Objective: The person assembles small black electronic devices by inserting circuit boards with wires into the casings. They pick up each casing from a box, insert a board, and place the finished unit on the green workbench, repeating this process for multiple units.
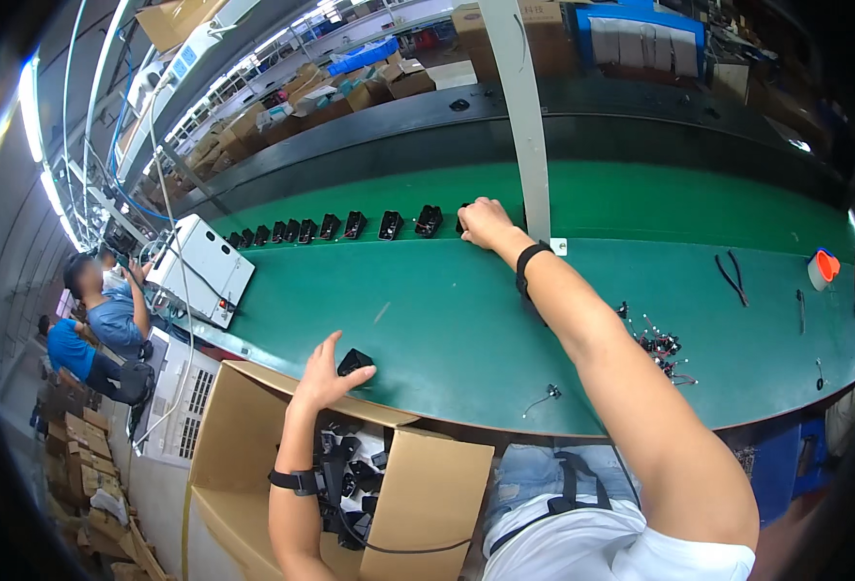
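Note:
At the far end of my right arm, my right hand (487, 223) is closed around a small black plastic housing, mostly hidden under the fingers. That housing ends a line of similar open black housings (391, 226) running left along the green strip; some have wires inside. Nearer me, my left hand (323, 380) has thumb and fingers spread beside another black housing (355, 362) on the green tabletop (447, 320). Whether it touches this housing is unclear. Under my left forearm, an open cardboard box (437, 484) holds several black plastic parts (355, 470).
A grey post (524, 116) rises just right of my right hand. Wired parts (658, 344), pliers (732, 279) and an orange-and-white container (823, 269) lie to the right. One small wired part (544, 399) is near the front edge. A white machine (200, 269) and two people are at left.

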### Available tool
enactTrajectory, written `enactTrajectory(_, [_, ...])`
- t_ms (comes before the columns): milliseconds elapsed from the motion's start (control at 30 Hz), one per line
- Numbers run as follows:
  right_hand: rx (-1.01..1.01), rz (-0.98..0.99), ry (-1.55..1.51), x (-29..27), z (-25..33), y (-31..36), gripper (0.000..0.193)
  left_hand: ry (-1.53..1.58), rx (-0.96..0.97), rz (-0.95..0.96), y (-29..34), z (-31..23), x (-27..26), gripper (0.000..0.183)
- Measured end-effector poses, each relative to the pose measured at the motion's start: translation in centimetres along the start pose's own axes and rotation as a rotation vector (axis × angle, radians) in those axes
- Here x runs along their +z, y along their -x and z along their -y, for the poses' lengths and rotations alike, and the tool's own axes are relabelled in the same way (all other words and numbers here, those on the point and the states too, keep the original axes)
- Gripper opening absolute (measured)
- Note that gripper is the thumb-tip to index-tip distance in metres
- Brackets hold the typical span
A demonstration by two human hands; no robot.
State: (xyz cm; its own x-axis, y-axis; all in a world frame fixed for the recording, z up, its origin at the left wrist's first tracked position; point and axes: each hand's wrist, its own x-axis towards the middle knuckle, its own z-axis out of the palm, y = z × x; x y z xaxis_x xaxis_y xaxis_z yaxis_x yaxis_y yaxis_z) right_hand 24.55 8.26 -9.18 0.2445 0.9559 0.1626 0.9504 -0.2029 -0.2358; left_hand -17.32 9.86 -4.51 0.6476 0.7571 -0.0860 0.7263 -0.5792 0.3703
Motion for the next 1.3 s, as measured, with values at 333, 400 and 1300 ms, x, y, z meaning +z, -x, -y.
enactTrajectory(333, [-0.314,-0.292,0.033,-3.3,-0.9,6.8,0.040,-0.231,0.027,-0.076,-2.1,-0.3,3.6,0.057])
enactTrajectory(400, [-0.458,-0.237,-0.081,-6.7,0.0,11.1,0.038,-0.188,-0.017,-0.166,-1.6,0.7,3.3,0.056])
enactTrajectory(1300, [-0.174,0.008,-0.496,-6.3,1.8,29.8,0.023,0.167,0.699,0.266,-7.4,-20.4,11.7,0.088])
